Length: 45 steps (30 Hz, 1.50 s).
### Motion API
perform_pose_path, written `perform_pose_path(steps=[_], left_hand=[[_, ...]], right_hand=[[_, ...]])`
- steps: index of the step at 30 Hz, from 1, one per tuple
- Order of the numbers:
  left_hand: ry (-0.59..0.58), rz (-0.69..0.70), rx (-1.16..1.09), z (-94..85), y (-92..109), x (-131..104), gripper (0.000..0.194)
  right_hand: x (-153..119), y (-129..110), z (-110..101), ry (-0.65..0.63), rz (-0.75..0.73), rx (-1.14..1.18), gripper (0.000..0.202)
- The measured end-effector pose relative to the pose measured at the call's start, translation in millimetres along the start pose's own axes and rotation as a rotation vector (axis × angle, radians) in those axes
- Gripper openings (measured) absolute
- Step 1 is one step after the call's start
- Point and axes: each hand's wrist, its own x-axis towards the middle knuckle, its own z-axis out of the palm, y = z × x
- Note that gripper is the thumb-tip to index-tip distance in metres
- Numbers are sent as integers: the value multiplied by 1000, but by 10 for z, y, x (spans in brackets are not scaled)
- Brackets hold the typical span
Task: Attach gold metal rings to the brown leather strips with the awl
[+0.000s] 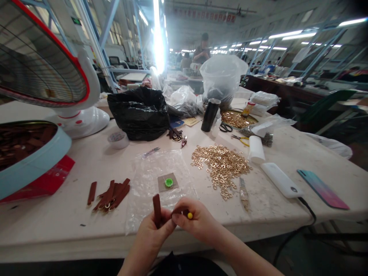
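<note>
My left hand (150, 232) is closed on a brown leather strap (156, 207), one end of which sticks up past the fingers. My right hand (201, 222) pinches a curved brown strap piece (179, 210); whether both belong to one strap is hidden by the fingers. A small yellow ball-shaped head (190, 216) shows at my right fingers, its other end out of sight. Just beyond my hands, a green cup of paste (168, 183) rests on a cardboard square (161, 188), over a clear plastic sheet (140, 203). Gold rings (221, 161) form a heap ahead to the right.
Brown straps (115, 195) lie piled at left, near a blue-rimmed tin (54, 153) and a fan (83, 122). A black bag (138, 115), a dark cylinder (211, 115) and scissors (225, 127) stand or lie farther back. At right are a white power bank (280, 180) and a phone (322, 188).
</note>
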Motion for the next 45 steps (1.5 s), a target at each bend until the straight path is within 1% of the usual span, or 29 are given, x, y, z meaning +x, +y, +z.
perform_pose_path(steps=[4,6,7,9,10,14,15,16,18,20,22,24,26,30,33,35,37,39,41,43,45], left_hand=[[92,65,94,22,26,-32,24],[103,116,116,13,35,-46,20],[88,137,122,7,38,-51,19],[62,155,120,4,45,-67,17],[69,155,112,12,51,-79,16],[202,179,66,82,73,-131,17],[212,190,69,95,73,-135,17],[202,198,79,101,68,-132,18],[145,202,107,93,52,-110,18],[73,202,95,69,34,-81,17],[49,188,57,49,23,-61,21],[75,161,44,45,18,-57,23],[114,145,71,61,14,-65,20],[193,196,76,132,-13,-79,16],[215,217,108,160,-35,-66,18],[225,218,137,148,-31,-49,20],[198,203,123,118,-12,-29,19],[174,156,49,91,12,-11,19],[196,69,-78,81,26,6,22],[233,-24,-211,88,28,22,26],[224,-76,-307,93,25,39,29]], right_hand=[[28,71,13,-26,46,92,10],[41,80,37,-16,53,127,12],[46,77,53,-4,52,139,14],[51,60,92,34,42,154,17],[52,49,113,59,36,160,19],[45,31,197,163,25,164,24],[41,33,214,187,18,159,24],[37,39,227,207,9,150,24],[32,54,247,233,-3,132,23],[34,77,262,237,4,148,22],[41,105,274,233,11,177,21],[50,134,279,235,8,200,20],[57,157,273,241,12,198,20],[56,171,246,229,38,160,22],[58,171,255,230,33,159,25],[67,171,267,237,31,192,26],[77,161,254,223,38,230,28],[88,135,193,228,54,255,31],[103,94,87,283,58,254,35],[136,55,-36,369,27,224,39],[202,38,-138,427,-11,191,41]])
